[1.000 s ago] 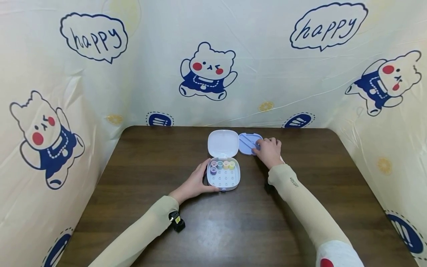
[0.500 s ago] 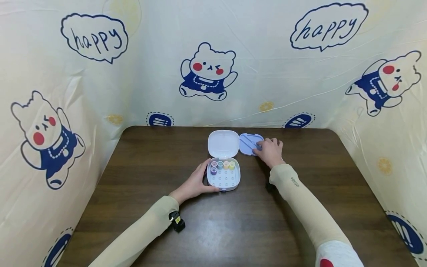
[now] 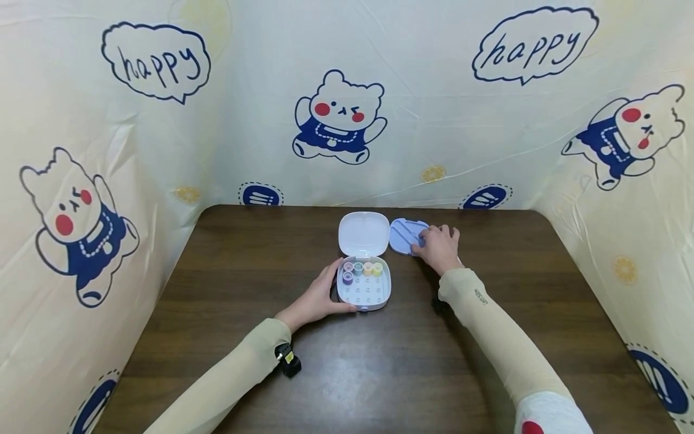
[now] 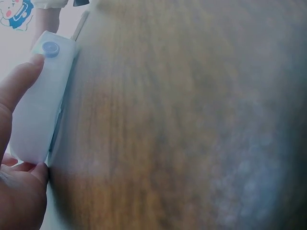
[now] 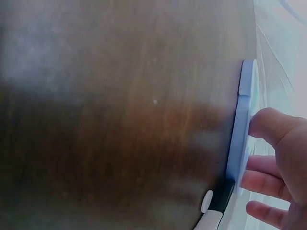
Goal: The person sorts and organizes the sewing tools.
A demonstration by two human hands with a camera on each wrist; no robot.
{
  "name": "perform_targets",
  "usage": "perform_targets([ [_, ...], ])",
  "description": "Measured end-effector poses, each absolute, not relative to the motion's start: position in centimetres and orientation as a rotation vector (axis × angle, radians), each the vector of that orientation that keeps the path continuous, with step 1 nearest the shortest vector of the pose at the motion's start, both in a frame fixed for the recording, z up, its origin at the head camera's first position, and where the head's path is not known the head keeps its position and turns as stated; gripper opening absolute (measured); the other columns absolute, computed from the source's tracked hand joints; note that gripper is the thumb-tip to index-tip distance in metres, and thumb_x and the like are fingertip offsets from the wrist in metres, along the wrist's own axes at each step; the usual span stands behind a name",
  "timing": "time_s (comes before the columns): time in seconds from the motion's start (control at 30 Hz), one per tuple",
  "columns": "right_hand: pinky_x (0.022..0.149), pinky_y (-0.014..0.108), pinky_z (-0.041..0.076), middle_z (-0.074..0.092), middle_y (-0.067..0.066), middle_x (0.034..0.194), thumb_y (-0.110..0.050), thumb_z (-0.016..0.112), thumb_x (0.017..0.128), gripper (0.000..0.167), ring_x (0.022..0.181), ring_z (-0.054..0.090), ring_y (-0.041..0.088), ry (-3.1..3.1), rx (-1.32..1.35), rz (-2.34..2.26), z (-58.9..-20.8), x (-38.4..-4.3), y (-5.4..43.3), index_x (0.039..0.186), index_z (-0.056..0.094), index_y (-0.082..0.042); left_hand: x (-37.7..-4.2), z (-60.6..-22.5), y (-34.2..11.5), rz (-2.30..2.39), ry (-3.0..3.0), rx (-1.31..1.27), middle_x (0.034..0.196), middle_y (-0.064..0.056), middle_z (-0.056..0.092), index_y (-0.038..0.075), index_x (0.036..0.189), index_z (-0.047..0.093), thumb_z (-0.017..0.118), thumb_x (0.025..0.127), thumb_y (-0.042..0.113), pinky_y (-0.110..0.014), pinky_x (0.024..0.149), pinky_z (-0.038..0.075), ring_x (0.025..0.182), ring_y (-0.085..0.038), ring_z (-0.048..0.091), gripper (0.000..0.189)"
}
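Observation:
A small white case (image 3: 364, 295) lies open on the table, its lid (image 3: 364, 234) folded back. Several pastel cup-like pieces (image 3: 358, 269) sit on pegs in its back rows. My left hand (image 3: 314, 301) grips the case's left side, the thumb at the front; in the left wrist view that thumb lies beside a round latch (image 4: 51, 49). Right of the lid is a flat blue tray (image 3: 403, 236) with a diagonal strip. My right hand (image 3: 440, 248) holds its right edge between thumb and fingers, which hide that part. Whether a small piece is also under the fingertips is hidden.
In the right wrist view a black-and-white object (image 5: 216, 206) lies near the tray's edge, its kind unclear. The brown wooden table (image 3: 347, 374) ends just behind the lid and tray. Printed cloth walls (image 3: 336, 36) stand around its back and sides.
The blue tray has shifted very slightly toward me, with the right hand at its edge. The left hand and the white case stay in place.

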State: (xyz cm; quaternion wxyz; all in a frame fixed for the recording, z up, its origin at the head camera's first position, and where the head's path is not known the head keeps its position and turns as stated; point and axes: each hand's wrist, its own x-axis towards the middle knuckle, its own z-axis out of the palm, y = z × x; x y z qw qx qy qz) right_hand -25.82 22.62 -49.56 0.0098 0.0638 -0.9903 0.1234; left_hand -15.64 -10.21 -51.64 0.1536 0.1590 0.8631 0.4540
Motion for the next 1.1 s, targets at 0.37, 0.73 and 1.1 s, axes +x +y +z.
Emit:
perform_targets([
  [0.37,0.116,0.074,0.013,0.065,0.023,0.126,-0.036,0.073,0.095,0.048,0.127,0.045,0.046,-3.089,0.216,0.388,-49.1,-24.9,22.5,0.123,0.072,0.002,-15.6,-51.4,-10.2,1.305,2.477,0.459,0.17,-0.014,0.023,0.014,0.168,0.013,0.093,0.078,0.046,-0.051,0.124,0.027,0.154,-0.029,0.028,0.125],
  [0.73,0.117,0.071,0.014,0.066,0.021,0.121,-0.036,0.074,0.094,0.047,0.126,0.047,0.044,-3.066,0.226,0.434,-48.3,-22.7,22.8,0.12,0.072,0.003,-15.5,-51.1,-10.2,1.296,2.477,0.495,0.169,-0.017,0.024,0.009,0.167,0.014,0.093,0.078,0.041,-0.05,0.124,0.027,0.154,-0.03,0.028,0.124],
  [1.1,0.116,0.071,0.015,0.067,0.019,0.112,-0.036,0.076,0.092,0.045,0.122,0.048,0.043,-3.021,0.277,0.457,-47.8,-20.1,23.2,0.116,0.074,0.002,-15.5,-51.3,-10.3,1.296,2.483,0.503,0.168,-0.017,0.024,0.01,0.167,0.013,0.093,0.078,0.042,-0.05,0.123,0.027,0.153,-0.03,0.029,0.124],
])
